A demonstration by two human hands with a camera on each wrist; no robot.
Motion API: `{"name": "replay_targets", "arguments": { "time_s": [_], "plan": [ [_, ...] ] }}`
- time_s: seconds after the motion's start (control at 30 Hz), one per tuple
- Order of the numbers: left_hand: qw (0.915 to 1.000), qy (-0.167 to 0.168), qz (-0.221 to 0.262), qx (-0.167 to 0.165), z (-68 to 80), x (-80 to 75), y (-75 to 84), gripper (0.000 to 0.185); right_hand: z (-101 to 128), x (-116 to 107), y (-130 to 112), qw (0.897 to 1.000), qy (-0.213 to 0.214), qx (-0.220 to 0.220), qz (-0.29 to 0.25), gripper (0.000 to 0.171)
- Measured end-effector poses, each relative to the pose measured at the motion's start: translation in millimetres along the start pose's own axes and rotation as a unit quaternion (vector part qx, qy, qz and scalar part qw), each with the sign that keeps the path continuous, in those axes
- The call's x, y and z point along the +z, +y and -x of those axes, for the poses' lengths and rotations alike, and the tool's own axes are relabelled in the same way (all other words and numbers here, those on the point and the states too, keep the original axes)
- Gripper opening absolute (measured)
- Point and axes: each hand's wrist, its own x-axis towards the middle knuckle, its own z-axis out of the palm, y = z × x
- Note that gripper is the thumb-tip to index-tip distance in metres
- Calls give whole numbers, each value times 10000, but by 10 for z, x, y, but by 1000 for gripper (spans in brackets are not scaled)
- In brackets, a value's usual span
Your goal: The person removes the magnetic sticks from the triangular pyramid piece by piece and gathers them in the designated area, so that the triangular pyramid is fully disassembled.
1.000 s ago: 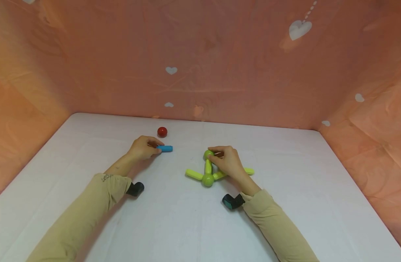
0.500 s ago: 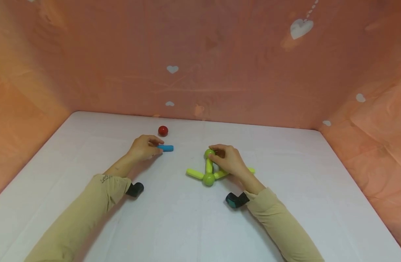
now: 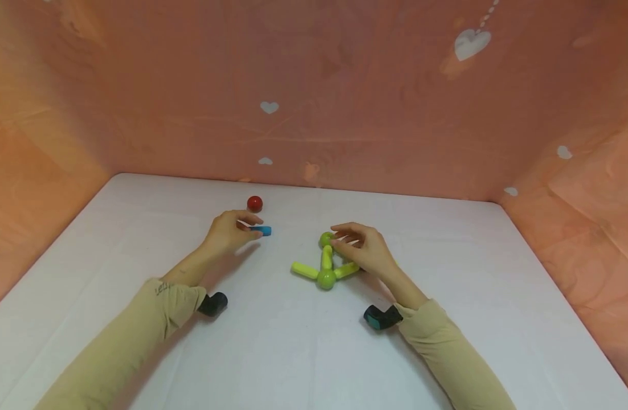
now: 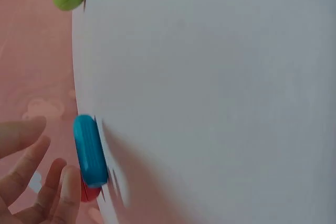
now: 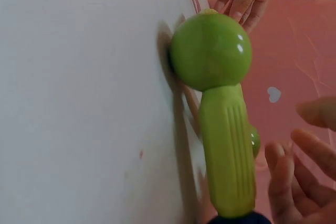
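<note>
The left hand (image 3: 227, 232) rests on the white worktop (image 3: 293, 341), fingers (image 4: 63, 195) apart and relaxed, tips just beside the blue stick (image 3: 262, 230). A red ball (image 3: 255, 203) lies behind the stick, near the far edge. The right hand (image 3: 365, 250) hovers at the green stick-and-ball figure (image 3: 325, 267), fingers spread and gripping nothing; whether a fingertip touches the upper ball cannot be told. Bare worktop extends on the near side and to both side edges. The left wrist view shows a gap between fingers and blue stick; the right wrist view shows the ribbed green stick (image 5: 228, 156) joined to its ball (image 5: 210, 51).
</note>
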Motion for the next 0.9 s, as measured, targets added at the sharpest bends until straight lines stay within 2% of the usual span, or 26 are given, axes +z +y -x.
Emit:
{"name": "replay_targets", "arguments": {
  "time_s": [0.2, 0.4, 0.63, 0.9],
  "plan": [
    [9991, -299, 95, 287, 29, 79, 22, 28, 70, -60, 32, 9990, -423, 33, -102, 28],
    [9968, -566, 107, 562, 53, 175, 29, 28, 125, -85, 27, 9980, -626, -18, -106, 29],
    [9925, -988, 168, 706, 78, 282, 55, 28, 178, -78, 18, 9938, -993, 287, -418, 30],
    [9879, -1410, 172, 620, 101, 380, 102, 30, 226, -56, 51, 9887, -1355, 477, -420, 35]
  ]
}}
